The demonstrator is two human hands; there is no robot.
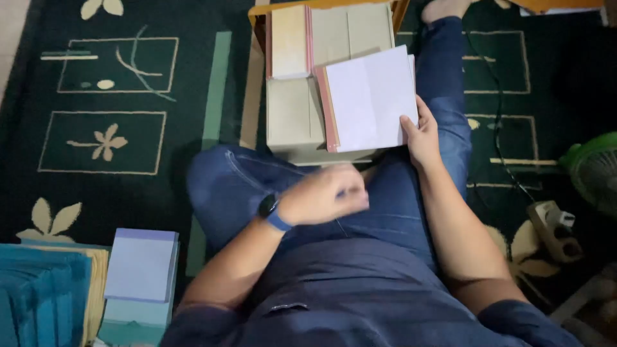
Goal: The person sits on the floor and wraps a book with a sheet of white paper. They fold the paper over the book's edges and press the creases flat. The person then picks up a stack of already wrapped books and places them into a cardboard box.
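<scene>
I sit cross-legged on a dark green patterned carpet. My right hand (pixel 422 135) grips the lower right corner of a white paper booklet with a pink spine (pixel 369 96), which rests on a pale cardboard box (pixel 292 119). A second pink-spined booklet (pixel 289 42) lies on the box's far left part. My left hand (pixel 324 196), blurred with motion and wearing a dark wristband, hovers over my lap with fingers curled; nothing shows in it.
A stack of pale blue and lilac sheets (pixel 140 266) lies at lower left beside teal folders (pixel 42 295). A green fan (pixel 594 167), a white power strip (pixel 556 228) and a black cable (pixel 495 109) sit at right.
</scene>
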